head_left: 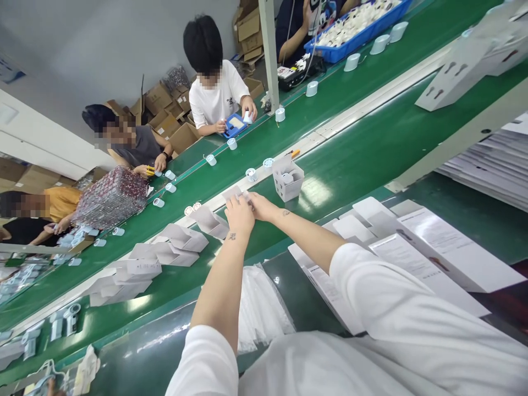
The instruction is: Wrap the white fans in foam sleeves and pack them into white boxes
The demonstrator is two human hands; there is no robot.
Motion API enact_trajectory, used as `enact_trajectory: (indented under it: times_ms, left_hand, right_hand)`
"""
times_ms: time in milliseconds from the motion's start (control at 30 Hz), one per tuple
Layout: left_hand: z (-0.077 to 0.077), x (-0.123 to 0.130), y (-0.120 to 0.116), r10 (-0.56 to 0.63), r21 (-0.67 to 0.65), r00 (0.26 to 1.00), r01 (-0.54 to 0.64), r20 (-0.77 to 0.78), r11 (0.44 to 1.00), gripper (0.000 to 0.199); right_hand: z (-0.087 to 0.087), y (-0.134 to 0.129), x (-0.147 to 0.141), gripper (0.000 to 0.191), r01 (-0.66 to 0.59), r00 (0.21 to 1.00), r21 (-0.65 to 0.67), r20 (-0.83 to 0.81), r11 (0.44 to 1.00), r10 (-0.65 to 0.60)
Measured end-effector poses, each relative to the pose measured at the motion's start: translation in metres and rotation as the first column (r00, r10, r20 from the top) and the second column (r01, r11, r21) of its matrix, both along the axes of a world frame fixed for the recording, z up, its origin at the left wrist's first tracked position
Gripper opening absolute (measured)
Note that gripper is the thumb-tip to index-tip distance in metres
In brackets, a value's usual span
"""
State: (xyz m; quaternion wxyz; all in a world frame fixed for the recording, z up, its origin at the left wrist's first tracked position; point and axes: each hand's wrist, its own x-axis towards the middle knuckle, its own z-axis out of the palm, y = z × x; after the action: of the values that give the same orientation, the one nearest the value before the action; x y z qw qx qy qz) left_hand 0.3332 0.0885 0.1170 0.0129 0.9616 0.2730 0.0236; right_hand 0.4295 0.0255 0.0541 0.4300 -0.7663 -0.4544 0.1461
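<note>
My left hand [240, 214] and my right hand [262, 208] meet over the green conveyor belt, fingers closed together. A pale piece, apparently the flap of a small white carton [231, 193], shows just beyond my left fingers; most of it is hidden behind the hands. Right of them stands an open white carton [287, 190] with white parts inside. Left of my hands sits another open white carton [209, 221], and beside it lie small round white parts [193, 209]. A round white-blue part [251, 175] rests on the belt's divider just past my hands.
More open cartons [140, 267] line the belt at left. Flattened white cartons [416, 247] and clear plastic bags [264, 302] lie near my body. Across the belt, co-workers [218, 93] handle parts. A blue tray [355, 33] of white pieces stands at the far right, behind a post [269, 55].
</note>
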Motion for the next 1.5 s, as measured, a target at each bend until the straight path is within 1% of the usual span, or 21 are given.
enact_trajectory:
  times_ms: [100, 200, 300, 367, 433, 467, 500, 567, 600, 633, 700, 767, 833, 933, 1067, 1167, 1267, 1333, 1367, 1400, 1500]
  left_hand:
    - [-0.011, -0.005, 0.002, -0.077, -0.020, 0.991, 0.075, -0.114, 0.997, 0.036]
    - [-0.010, -0.009, 0.005, -0.112, -0.097, 0.975, 0.094, -0.192, 0.991, 0.038]
    - [0.002, -0.031, 0.005, -0.210, -0.087, 0.978, 0.207, -0.020, 0.974, 0.038]
    - [0.009, -0.066, 0.016, -0.221, -0.069, 0.959, 0.236, 0.178, 0.969, 0.033]
    - [0.014, -0.116, 0.043, -0.068, -0.074, 0.930, 0.101, 0.361, 0.992, 0.029]
    - [0.016, -0.143, 0.061, 0.082, -0.076, 0.891, -0.053, 0.447, 0.996, 0.025]
    - [0.016, -0.170, 0.080, 0.254, -0.103, 0.829, -0.234, 0.499, 0.967, 0.021]
    - [0.015, -0.211, 0.117, 0.570, -0.196, 0.606, -0.570, 0.555, 0.798, 0.015]
    - [0.013, -0.224, 0.131, 0.655, -0.234, 0.525, -0.655, 0.543, 0.718, 0.016]
    - [0.011, -0.229, 0.140, 0.704, -0.261, 0.488, -0.694, 0.515, 0.671, 0.019]
    - [0.006, -0.222, 0.145, 0.722, -0.264, 0.543, -0.689, 0.429, 0.675, 0.030]
    - [0.001, -0.199, 0.139, 0.719, -0.237, 0.615, -0.683, 0.323, 0.691, 0.041]
    - [-0.003, -0.174, 0.132, 0.732, -0.215, 0.647, -0.699, 0.216, 0.682, 0.049]
    - [-0.004, -0.154, 0.131, 0.708, -0.248, 0.697, -0.670, 0.114, 0.700, 0.039]
    - [0.005, -0.167, 0.134, 0.695, -0.257, 0.708, -0.654, 0.125, 0.712, 0.025]
    - [0.028, -0.195, 0.120, 0.672, -0.192, 0.700, -0.644, 0.243, 0.740, 0.026]
    - [0.058, -0.222, 0.096, 0.606, -0.195, 0.705, -0.579, 0.368, 0.792, 0.023]
    - [0.071, -0.230, 0.078, 0.561, -0.340, 0.740, -0.454, 0.372, 0.824, 0.023]
    - [0.073, -0.229, 0.068, 0.548, -0.463, 0.758, -0.368, 0.353, 0.807, 0.022]
    - [0.071, -0.226, 0.058, 0.546, -0.602, 0.771, -0.275, 0.327, 0.750, 0.021]
    - [0.053, -0.199, 0.022, 0.566, -0.909, 0.798, -0.056, 0.207, 0.413, 0.015]
  right_hand:
    - [-0.010, 0.001, -0.002, 0.069, -0.026, 1.000, 0.013, -0.008, 1.000, 0.026]
    - [-0.018, 0.002, -0.005, 0.069, -0.018, 0.998, -0.004, -0.054, 1.000, 0.018]
    - [-0.019, -0.002, -0.003, 0.073, 0.025, 0.995, -0.022, -0.091, 0.999, -0.027]
    - [-0.012, -0.007, -0.002, 0.082, 0.044, 0.997, -0.005, -0.056, 0.999, -0.044]
    - [0.001, -0.011, -0.007, 0.080, 0.123, 0.991, 0.056, 0.036, 0.991, -0.125]
    - [0.010, -0.011, -0.014, 0.069, 0.181, 0.978, 0.103, 0.082, 0.978, -0.190]
    - [0.020, -0.010, -0.025, 0.054, 0.218, 0.965, 0.150, 0.114, 0.964, -0.236]
    - [0.039, 0.001, -0.053, 0.026, 0.161, 0.973, 0.202, 0.130, 0.966, -0.189]
    - [0.047, 0.011, -0.069, 0.022, 0.071, 0.987, 0.196, 0.130, 0.978, -0.098]
    - [0.054, 0.023, -0.085, 0.022, -0.027, 0.991, 0.173, 0.133, 0.985, 0.004]
    - [0.060, 0.051, -0.111, 0.025, -0.137, 0.978, 0.104, 0.174, 0.985, 0.117]
    - [0.058, 0.078, -0.126, 0.029, -0.079, 0.967, 0.041, 0.245, 0.996, 0.066]
    - [0.053, 0.096, -0.132, 0.033, 0.015, 0.955, -0.018, 0.296, 1.000, -0.009]
    - [0.048, 0.102, -0.133, 0.034, 0.076, 0.950, -0.077, 0.309, 0.994, -0.049]
    - [0.052, 0.071, -0.133, 0.031, -0.021, 0.971, 0.085, 0.240, 0.996, 0.000]
    - [0.062, 0.028, -0.126, 0.030, -0.109, 0.994, 0.151, 0.029, 0.983, 0.106]
    - [0.078, -0.024, -0.110, 0.042, -0.057, 0.982, 0.141, -0.169, 0.988, 0.081]
    - [0.091, -0.062, -0.101, 0.053, 0.000, 0.973, 0.144, -0.230, 0.990, 0.033]
    - [0.098, -0.081, -0.098, 0.059, 0.010, 0.967, 0.145, -0.254, 0.989, 0.027]
    - [0.104, -0.100, -0.098, 0.066, 0.002, 0.959, 0.140, -0.282, 0.990, 0.037]
    - [0.117, -0.153, -0.109, 0.089, -0.096, 0.937, 0.072, -0.329, 0.993, 0.115]
